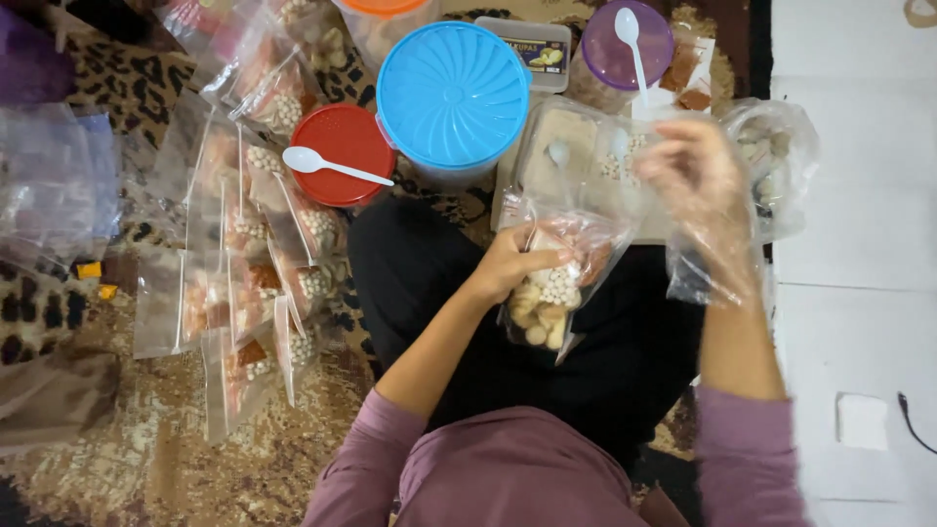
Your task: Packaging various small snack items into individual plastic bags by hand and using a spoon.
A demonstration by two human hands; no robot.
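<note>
My left hand [509,262] was clenched on the top edge of a small clear bag [554,283], which hung below the fingers over my dark lap, holding pale round pieces and tan chips. My right hand [698,181] was raised up and to the right of it, wearing a loose plastic glove [712,249]; its fingers were bent and blurred, and I could not tell whether they pinched anything (the glove film hid the tips). Just beyond the right hand sat a clear tub [571,161] of pale crumbs and, further right, an open bag [776,161]. Beyond the left hand stood a jar with a blue lid [452,93], and left of that a red lid [342,146] with a white spoon [327,164] lying across it. Well left of the left hand, rows of filled bags [249,283] lay on the patterned rug [127,468].
</note>
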